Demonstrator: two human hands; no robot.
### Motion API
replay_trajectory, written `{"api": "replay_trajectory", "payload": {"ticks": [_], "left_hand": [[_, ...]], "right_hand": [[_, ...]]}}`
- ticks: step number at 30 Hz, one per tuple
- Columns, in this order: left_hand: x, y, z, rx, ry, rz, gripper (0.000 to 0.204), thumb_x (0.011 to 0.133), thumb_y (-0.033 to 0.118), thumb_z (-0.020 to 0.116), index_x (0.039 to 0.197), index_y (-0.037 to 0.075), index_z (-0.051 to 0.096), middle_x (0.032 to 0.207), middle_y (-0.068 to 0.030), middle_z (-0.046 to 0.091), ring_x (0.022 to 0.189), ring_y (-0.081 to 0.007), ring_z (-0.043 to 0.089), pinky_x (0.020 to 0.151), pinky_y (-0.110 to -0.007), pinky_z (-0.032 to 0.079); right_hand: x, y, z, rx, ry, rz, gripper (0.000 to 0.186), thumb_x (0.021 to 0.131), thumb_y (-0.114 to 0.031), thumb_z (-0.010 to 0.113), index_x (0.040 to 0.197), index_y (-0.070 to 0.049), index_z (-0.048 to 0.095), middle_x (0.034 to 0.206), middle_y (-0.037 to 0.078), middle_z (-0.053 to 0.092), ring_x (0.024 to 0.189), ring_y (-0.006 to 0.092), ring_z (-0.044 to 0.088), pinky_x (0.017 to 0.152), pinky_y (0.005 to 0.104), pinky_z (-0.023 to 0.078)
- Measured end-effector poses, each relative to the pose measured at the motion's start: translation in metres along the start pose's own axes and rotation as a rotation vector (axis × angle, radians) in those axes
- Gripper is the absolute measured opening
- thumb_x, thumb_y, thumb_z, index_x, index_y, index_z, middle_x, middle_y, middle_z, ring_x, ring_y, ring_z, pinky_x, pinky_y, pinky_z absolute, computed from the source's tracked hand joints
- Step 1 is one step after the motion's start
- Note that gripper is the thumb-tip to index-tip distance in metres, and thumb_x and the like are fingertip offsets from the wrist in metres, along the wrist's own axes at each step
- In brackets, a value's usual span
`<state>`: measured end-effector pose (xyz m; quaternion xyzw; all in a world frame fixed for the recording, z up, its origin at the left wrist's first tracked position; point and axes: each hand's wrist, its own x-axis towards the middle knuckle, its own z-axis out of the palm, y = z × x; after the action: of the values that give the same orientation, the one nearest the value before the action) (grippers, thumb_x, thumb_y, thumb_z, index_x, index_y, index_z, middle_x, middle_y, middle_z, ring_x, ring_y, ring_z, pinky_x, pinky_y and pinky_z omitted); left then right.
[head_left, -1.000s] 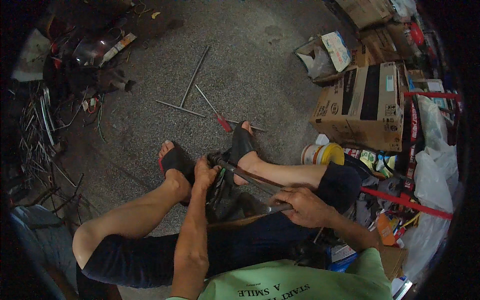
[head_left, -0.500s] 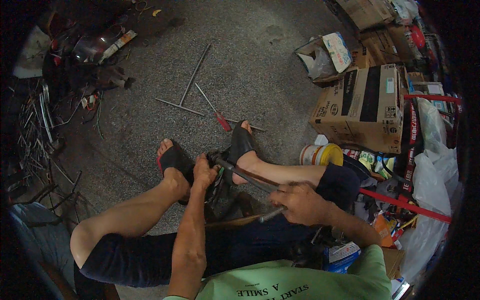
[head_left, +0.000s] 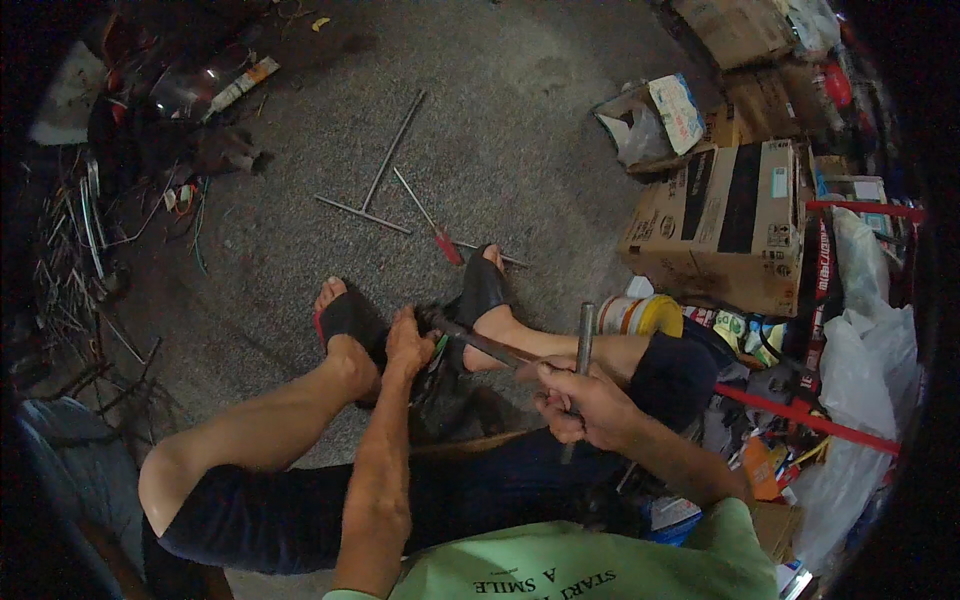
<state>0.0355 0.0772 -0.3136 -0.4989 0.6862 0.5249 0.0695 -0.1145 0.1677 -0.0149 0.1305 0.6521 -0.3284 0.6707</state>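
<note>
My right hand is wrapped round the handle end of a T-handle wrench. Its bare metal crossbar pokes out above and below my fist, and the long dark shaft slants up-left toward my feet. At the shaft's far end my left hand is closed on a dark part lying between my two sandalled feet. The fingertips are mostly hidden, and shadow hides the part's shape. Something small and green shows beside that hand.
On the floor ahead lie a metal T-bar and a red-handled screwdriver. Cardboard boxes, a yellow-white tub and plastic bags crowd the right side. Metal rods and scrap lie at the left.
My right hand has turned the wrench's crossbar from slanting to nearly upright in the picture. The left hand stays at the shaft's far end.
</note>
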Motion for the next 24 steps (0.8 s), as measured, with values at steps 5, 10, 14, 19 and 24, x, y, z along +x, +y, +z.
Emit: {"api": "replay_trajectory", "payload": {"ticks": [5, 10, 14, 19, 24], "left_hand": [[0.002, 0.002, -0.005, -0.002, -0.07, 0.015, 0.069, 0.078, 0.021, 0.074, 0.134, -0.003, 0.043, 0.133, -0.0237, 0.049, 0.123, -0.0399, 0.049, 0.102, -0.043, 0.042], [0.001, 0.003, -0.002, 0.034, -0.027, -0.009, 0.069, 0.08, 0.021, 0.071, 0.137, -0.001, 0.039, 0.137, -0.0235, 0.045, 0.124, -0.0396, 0.047, 0.102, -0.044, 0.042], [0.002, 0.012, -0.005, 0.031, -0.071, -0.045, 0.069, 0.08, 0.02, 0.07, 0.138, -0.001, 0.038, 0.138, -0.0238, 0.044, 0.125, -0.04, 0.047, 0.101, -0.045, 0.042], [0.002, 0.006, -0.001, 0.075, -0.018, -0.057, 0.069, 0.078, 0.018, 0.071, 0.137, 0.0, 0.039, 0.137, -0.0234, 0.046, 0.124, -0.0407, 0.048, 0.101, -0.044, 0.042], [-0.001, 0.022, -0.007, 0.013, -0.061, -0.104, 0.066, 0.077, 0.015, 0.071, 0.134, -0.001, 0.042, 0.135, -0.0237, 0.048, 0.124, -0.0402, 0.049, 0.1, -0.043, 0.043]], "right_hand": [[0.017, 0.009, -0.032, -0.397, -0.279, -0.317, 0.038, 0.097, -0.035, 0.045, 0.115, -0.002, 0.053, 0.073, 0.01, 0.056, 0.042, 0.0109, 0.043, 0.043, 0.0244, 0.041], [0.022, 0.016, -0.028, 0.083, -0.235, -0.241, 0.028, 0.093, -0.034, 0.049, 0.101, -0.007, 0.051, 0.069, 0.009, 0.052, 0.042, 0.0119, 0.042, 0.039, 0.0256, 0.038], [0.028, 0.039, -0.036, 0.234, -0.33, -0.266, 0.02, 0.093, -0.028, 0.051, 0.093, -0.009, 0.047, 0.066, 0.009, 0.05, 0.04, 0.0121, 0.042, 0.037, 0.025, 0.037], [0.023, 0.041, -0.012, 0.333, -0.32, -0.305, 0.018, 0.094, -0.029, 0.052, 0.089, -0.013, 0.044, 0.062, 0.005, 0.045, 0.041, 0.0117, 0.038, 0.036, 0.0265, 0.034], [0.021, 0.035, 0.003, 0.779, -0.224, -0.275, 0.026, 0.096, -0.035, 0.051, 0.079, -0.016, 0.043, 0.058, -0.002, 0.034, 0.044, 0.011, 0.034, 0.038, 0.0268, 0.031]]}}
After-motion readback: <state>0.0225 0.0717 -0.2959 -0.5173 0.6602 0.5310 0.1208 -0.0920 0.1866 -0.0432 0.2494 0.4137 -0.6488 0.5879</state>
